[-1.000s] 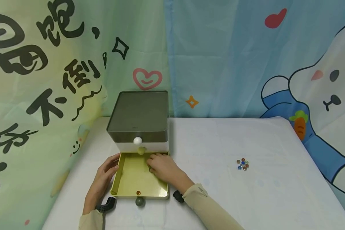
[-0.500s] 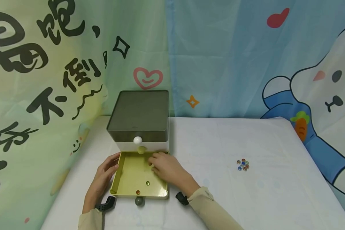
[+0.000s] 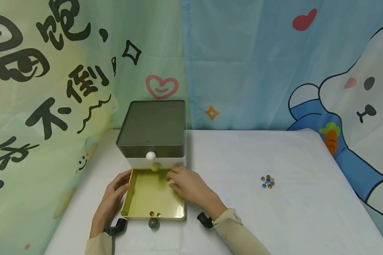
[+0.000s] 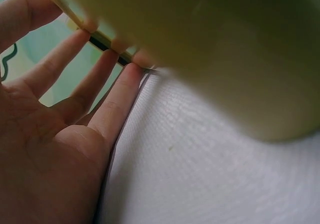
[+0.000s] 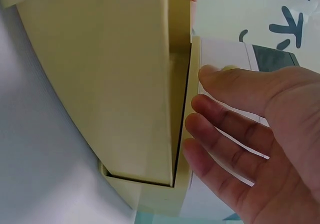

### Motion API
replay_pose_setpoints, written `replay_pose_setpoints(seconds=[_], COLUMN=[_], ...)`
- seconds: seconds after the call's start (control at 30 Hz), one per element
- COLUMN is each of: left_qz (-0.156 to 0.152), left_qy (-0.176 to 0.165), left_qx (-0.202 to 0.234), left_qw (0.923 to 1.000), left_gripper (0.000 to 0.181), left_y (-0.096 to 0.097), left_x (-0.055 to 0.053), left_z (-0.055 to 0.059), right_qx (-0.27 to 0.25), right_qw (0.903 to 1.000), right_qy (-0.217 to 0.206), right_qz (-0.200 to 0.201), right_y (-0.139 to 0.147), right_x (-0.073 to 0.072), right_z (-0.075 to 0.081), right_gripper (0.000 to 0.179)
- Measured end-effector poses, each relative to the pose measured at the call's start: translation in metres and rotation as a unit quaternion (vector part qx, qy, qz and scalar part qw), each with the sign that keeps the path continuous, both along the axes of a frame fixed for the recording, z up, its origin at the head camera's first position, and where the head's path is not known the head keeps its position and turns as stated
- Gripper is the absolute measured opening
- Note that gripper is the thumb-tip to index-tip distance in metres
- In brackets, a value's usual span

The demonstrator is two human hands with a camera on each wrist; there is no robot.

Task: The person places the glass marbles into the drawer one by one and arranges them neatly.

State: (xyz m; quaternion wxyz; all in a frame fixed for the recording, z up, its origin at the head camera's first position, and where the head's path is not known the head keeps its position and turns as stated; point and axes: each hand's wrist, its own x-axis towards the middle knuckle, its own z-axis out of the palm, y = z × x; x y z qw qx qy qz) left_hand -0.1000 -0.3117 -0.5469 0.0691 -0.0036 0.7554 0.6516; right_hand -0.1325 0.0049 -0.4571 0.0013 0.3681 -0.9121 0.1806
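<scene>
A yellow drawer [image 3: 146,191] is pulled out of the small drawer cabinet [image 3: 153,124]. Inside it, by the front wall, lie an amber marble [image 3: 151,213] and a greenish marble [image 3: 159,215]. The left hand [image 3: 114,193] rests its extended fingertips against the drawer's left side; in the left wrist view those fingers [image 4: 107,101] meet the yellow edge. Over the drawer's right rear corner, the right hand [image 3: 189,186] hovers with loosely bent fingers. In the right wrist view nothing shows between its thumb and fingers [image 5: 200,129], close to the cabinet front.
To the right on the white cloth [image 3: 229,159] lies a cluster of several coloured marbles [image 3: 268,181]. A dark round knob [image 3: 153,223] sticks out from the drawer front. White [image 3: 151,156] and yellow-green [image 3: 155,166] knobs sit on the cabinet. A printed curtain [image 3: 236,63] hangs behind.
The right hand has let go of the greenish marble, which rolled forward to the drawer's front beside the amber one. The right hand has drawn slightly back to the right; the left hand stays put.
</scene>
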Motion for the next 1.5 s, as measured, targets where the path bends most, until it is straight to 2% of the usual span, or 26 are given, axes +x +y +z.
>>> replay_pose_setpoints(seconds=[0.33,0.8,1.03,1.33,1.5], left_qz=[0.000,-0.001,-0.002,0.000,-0.003], left_qy=[0.011,0.004,0.011,0.010,0.012], left_qx=[0.016,0.003,0.006,0.007,0.011], left_qw=[0.9998,1.0000,0.9999,0.9999,0.9999], left_gripper=[0.054,0.054,0.054,0.054,0.054], left_y=[-0.001,0.001,0.000,0.000,0.000], left_x=[-0.001,0.001,0.001,0.001,0.001], left_z=[0.000,0.002,0.002,0.002,0.002], right_qx=[-0.043,-0.084,-0.092,-0.170,-0.212], right_qw=[0.9990,0.9939,0.9916,0.9771,0.9721], right_qy=[-0.008,-0.023,-0.011,-0.056,-0.025], right_qz=[-0.012,-0.068,-0.090,-0.115,-0.097], right_y=[0.018,0.052,0.072,0.108,0.132], right_x=[-0.001,0.007,0.008,0.006,0.006], right_z=[0.005,0.019,0.011,0.003,-0.004], right_gripper=[0.016,0.017,0.019,0.020,0.024])
